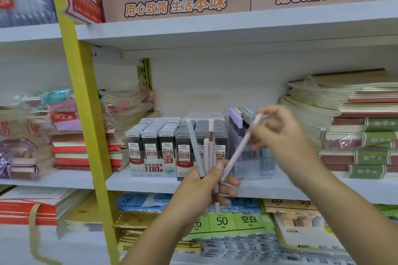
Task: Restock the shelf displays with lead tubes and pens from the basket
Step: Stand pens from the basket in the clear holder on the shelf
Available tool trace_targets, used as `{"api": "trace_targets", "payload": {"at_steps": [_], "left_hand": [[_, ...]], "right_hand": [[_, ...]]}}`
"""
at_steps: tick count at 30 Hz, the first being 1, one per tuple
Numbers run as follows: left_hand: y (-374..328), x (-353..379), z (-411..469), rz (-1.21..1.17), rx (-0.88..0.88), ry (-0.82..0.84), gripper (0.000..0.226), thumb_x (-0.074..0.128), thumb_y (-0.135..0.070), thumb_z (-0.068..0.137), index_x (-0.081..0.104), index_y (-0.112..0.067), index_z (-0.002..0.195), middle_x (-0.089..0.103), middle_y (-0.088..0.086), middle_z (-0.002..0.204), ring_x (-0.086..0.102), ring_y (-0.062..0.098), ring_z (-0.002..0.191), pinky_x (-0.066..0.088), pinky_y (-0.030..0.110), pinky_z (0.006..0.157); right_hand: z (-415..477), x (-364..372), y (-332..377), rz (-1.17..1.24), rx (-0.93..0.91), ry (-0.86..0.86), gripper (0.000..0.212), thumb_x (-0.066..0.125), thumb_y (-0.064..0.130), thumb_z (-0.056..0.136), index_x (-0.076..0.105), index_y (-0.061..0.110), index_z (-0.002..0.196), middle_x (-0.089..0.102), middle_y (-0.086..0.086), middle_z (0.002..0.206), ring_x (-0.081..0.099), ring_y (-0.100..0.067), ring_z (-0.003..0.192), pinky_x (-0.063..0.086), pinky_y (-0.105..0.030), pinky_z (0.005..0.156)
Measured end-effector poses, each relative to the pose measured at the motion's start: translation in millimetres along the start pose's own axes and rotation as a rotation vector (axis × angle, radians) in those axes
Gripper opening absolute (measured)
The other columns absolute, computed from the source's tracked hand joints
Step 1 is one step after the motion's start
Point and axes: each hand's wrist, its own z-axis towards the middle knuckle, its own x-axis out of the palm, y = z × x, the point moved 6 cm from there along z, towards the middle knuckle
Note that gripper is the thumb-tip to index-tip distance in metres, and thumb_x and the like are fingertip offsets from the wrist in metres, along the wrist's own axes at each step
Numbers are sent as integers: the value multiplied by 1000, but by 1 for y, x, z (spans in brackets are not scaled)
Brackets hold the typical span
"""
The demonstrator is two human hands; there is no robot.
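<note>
At centre the lead tubes [159, 135] look stocked; left hand [200, 189] grips a bunch of pens [206, 150], right hand [284, 135] pinches one pale pen [242, 146] beside the pen display [235, 119], so pens remain

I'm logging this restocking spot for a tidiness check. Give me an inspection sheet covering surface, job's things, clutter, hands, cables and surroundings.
Surface: white shelf, stocked along its length.
Job's things: lead tube displays stand in rows beside a pen display; a bunch of pens and a single pen are in hand; basket not in view.
Clutter: wrapped notebook stacks on either side of the displays.
Hands: left hand grips the bunch of pens; right hand pinches the single pen, which is tilted.
Cables: nothing seen.
Surroundings: cardboard boxes on the shelf above, yellow upright at left, paper packs below.
</note>
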Motion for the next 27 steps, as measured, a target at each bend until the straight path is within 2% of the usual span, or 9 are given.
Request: {"api": "trace_targets", "payload": {"at_steps": [3, 5, 7, 9, 11, 14, 19, 24, 27], "left_hand": [[-5, -8, 6, 37, 26, -70, 26, 48, -34, 103, 66, -19, 115, 74, 1, 77, 61, 12, 56, 52, 24, 53], [-9, -9, 9, 82, 50, -73, 26, 48, -36, 103, 67, -23, 114, 64, -5, 66, 50, 9, 49, 43, 25, 48], [-12, -8, 12, 34, 53, -68, 25, 50, -36, 102, 66, -24, 116, 57, -6, 63, 42, 8, 48, 38, 24, 47], [-14, -7, 14, -26, 57, -68, 25, 50, -33, 103, 64, -20, 118, 54, -6, 62, 36, 8, 48, 34, 21, 45], [-16, -6, 14, -50, 64, -66, 25, 49, -33, 103, 62, -17, 118, 53, -6, 62, 34, 8, 47, 31, 20, 43], [-18, -8, 12, -59, 75, -68, 26, 49, -33, 103, 60, -14, 116, 54, -5, 63, 34, 8, 47, 30, 20, 43], [-19, -15, 9, -87, 86, -77, 23, 48, -29, 104, 63, -15, 113, 53, -2, 64, 35, 7, 46, 30, 19, 42], [-18, -20, 11, -65, 92, -97, 23, 48, -30, 104, 64, -17, 113, 53, -4, 63, 36, 7, 46, 31, 19, 42], [-16, -22, 13, -65, 92, -104, 22, 48, -30, 104, 66, -19, 111, 54, -3, 64, 37, 7, 47, 31, 21, 43]], "right_hand": [[9, -35, 34, -14, -278, -224, 29, 58, 8, 93, 51, 35, 98, 64, 2, 85, 70, -15, 77, 56, -22, 59], [14, -39, 47, -125, -391, -209, 32, 58, 10, 92, 50, 40, 99, 61, 5, 87, 69, -15, 80, 56, -22, 63], [25, -33, 49, -331, -430, -148, 31, 60, 9, 91, 50, 36, 102, 60, 8, 85, 65, -9, 79, 53, -18, 66], [38, -20, 44, -515, -430, -52, 27, 62, 10, 91, 50, 32, 103, 61, 11, 84, 61, -5, 75, 48, -16, 66], [47, -8, 33, -655, -411, 31, 26, 64, 13, 90, 50, 32, 101, 60, 15, 84, 56, -3, 77, 42, -22, 67], [54, 1, 15, -790, -388, 88, 21, 65, 16, 89, 55, 30, 101, 56, 17, 85, 51, -9, 91, 36, -26, 71], [58, 4, -4, -870, -355, 143, 15, 64, 20, 88, 58, 27, 99, 61, -2, 97, 47, -11, 95, 30, -24, 68], [58, 2, -1, -838, -333, 150, 13, 63, 21, 89, 58, 29, 98, 58, -2, 96, 50, -13, 98, 39, -30, 74], [59, 2, -3, -841, -331, 155, 12, 63, 23, 90, 59, 29, 100, 57, 2, 95, 50, -12, 97, 38, -28, 74]]}}
